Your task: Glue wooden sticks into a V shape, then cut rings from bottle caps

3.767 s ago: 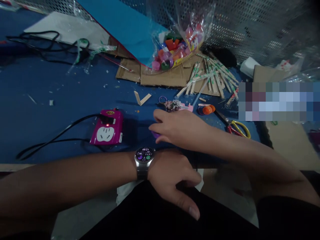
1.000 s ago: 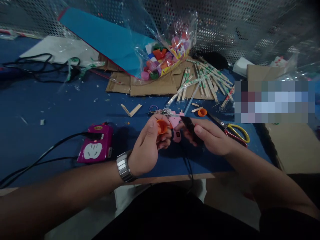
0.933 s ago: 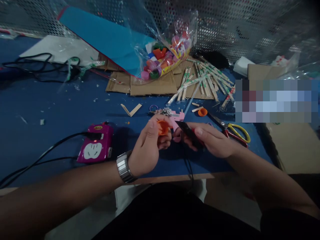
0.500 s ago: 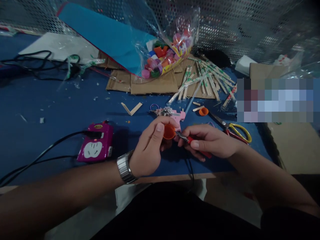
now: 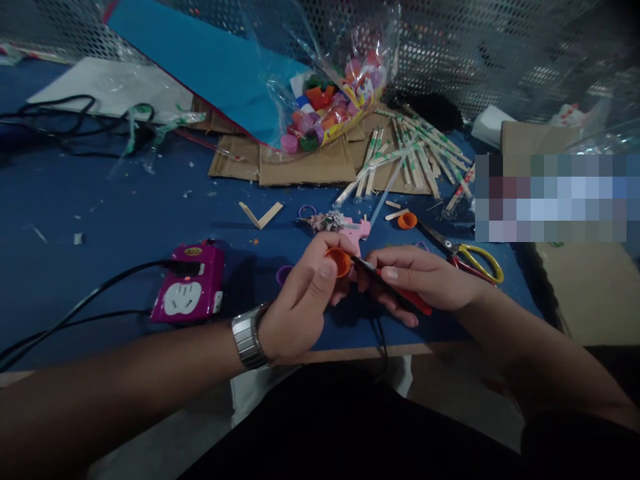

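Observation:
My left hand (image 5: 303, 293), with a metal watch on its wrist, grips a small hollow orange plastic cap (image 5: 339, 263), its opening turned up toward me. In my right hand (image 5: 420, 277) is a pair of red-handled pliers (image 5: 407, 295), their dark jaws up against the cap's right rim. Whether the jaws bite into the rim, I cannot tell. Just beyond the hands lies a pink glue gun (image 5: 355, 230), partly covered by my left fingers. A second orange cap (image 5: 407, 221) rests on the blue table past my right hand.
Yellow-and-red-handled scissors (image 5: 463, 253) lie to the right. A purple power socket (image 5: 189, 283) with black cables stands at left. Behind are wrapped chopsticks (image 5: 413, 157), cardboard (image 5: 305, 163) and a clear bag of colourful plastic pieces (image 5: 325, 113). Split wooden sticks (image 5: 261, 217) lie mid-table.
The pliers have turned in my right hand, their jaws rising to the cap's upper right rim. My left hand has shifted slightly right, and a purple ring shows beside it.

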`<state>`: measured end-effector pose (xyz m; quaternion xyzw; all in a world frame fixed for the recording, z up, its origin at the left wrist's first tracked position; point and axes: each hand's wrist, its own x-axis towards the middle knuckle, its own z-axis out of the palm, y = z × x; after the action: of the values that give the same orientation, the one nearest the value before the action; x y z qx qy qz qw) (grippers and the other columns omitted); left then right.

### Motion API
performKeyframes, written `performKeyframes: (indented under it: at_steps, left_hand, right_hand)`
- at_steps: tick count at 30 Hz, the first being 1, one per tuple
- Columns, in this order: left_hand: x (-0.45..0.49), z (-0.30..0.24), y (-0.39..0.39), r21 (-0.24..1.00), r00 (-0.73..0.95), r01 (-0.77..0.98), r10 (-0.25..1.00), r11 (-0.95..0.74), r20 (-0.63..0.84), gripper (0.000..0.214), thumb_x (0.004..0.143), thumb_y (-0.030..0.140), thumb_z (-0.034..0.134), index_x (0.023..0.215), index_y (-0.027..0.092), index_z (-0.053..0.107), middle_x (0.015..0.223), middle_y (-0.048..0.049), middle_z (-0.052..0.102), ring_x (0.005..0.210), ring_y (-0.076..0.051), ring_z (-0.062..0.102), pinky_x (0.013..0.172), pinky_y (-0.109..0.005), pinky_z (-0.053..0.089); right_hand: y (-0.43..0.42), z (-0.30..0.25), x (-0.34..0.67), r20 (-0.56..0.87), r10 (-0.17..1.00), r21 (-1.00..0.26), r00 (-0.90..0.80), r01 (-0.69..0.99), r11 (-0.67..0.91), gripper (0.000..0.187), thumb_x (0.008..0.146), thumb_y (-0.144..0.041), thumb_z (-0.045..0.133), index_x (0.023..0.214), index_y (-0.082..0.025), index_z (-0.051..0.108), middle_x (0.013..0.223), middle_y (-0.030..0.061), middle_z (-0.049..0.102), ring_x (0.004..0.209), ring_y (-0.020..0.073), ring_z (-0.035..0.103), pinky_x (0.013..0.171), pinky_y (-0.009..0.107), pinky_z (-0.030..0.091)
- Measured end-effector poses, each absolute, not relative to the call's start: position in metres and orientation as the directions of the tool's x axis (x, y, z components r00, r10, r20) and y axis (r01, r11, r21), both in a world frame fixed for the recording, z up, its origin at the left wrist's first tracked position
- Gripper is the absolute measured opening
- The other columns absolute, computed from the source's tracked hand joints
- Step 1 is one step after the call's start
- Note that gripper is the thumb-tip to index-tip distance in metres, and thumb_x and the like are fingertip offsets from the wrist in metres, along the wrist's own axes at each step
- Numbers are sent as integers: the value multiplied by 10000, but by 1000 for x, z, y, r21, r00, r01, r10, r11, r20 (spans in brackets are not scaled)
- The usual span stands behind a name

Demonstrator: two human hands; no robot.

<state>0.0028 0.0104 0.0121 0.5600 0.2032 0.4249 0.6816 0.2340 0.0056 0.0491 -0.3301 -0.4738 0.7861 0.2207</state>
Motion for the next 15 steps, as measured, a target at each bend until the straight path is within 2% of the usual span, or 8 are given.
performKeyframes:
  at_steps: [3, 5, 10, 13, 15]
  left_hand:
    - [4, 12, 11, 945, 533, -319, 812, -66, 237, 260, 1112, 415, 554, 1232, 204, 461, 973, -36, 627, 808, -112, 602, 663, -233, 493]
    - [5, 11, 11, 951, 509, -300, 829, -80, 230, 233, 1111, 353, 564, 1251, 226, 429, 988, -30, 636, 858, -123, 642, 700, -240, 526]
    - [4, 6, 13, 961, 512, -260, 830, -94, 219, 305, 1087, 371, 602, 1356, 259, 513, 939, -9, 584, 695, -103, 562, 591, -232, 512]
    - [5, 5, 14, 958, 507, -256, 826, -129, 247, 312, 1106, 362, 557, 1396, 250, 529, 982, -36, 601, 738, -114, 567, 616, -239, 514]
    - [5, 5, 14, 951, 503, -285, 825, -124, 258, 262, 1117, 352, 524, 1353, 239, 536, 1003, -46, 600, 775, -121, 572, 639, -245, 513]
  right_hand:
    - [6, 48, 235, -313, 649, -881, -693, -44, -471, 330, 1088, -465, 575, 1082, -140, 639, 710, -26, 633, 396, 77, 606, 395, 153, 463]
    - [7, 48, 236, -311, 649, -878, -695, -52, -476, 325, 1092, -461, 567, 1097, -144, 638, 714, -29, 622, 403, 75, 602, 401, 154, 467]
    - [8, 52, 237, -304, 687, -899, -660, -41, -436, 308, 1080, -440, 602, 1043, -136, 638, 727, -29, 603, 430, 56, 595, 418, 132, 442]
    - [8, 53, 237, -298, 681, -906, -669, -27, -423, 314, 1076, -448, 609, 1087, -137, 649, 724, -36, 588, 437, 58, 587, 418, 138, 428]
    - [8, 52, 238, -292, 682, -918, -671, -3, -397, 307, 1072, -444, 618, 1092, -140, 651, 703, -42, 577, 441, 58, 573, 421, 143, 422]
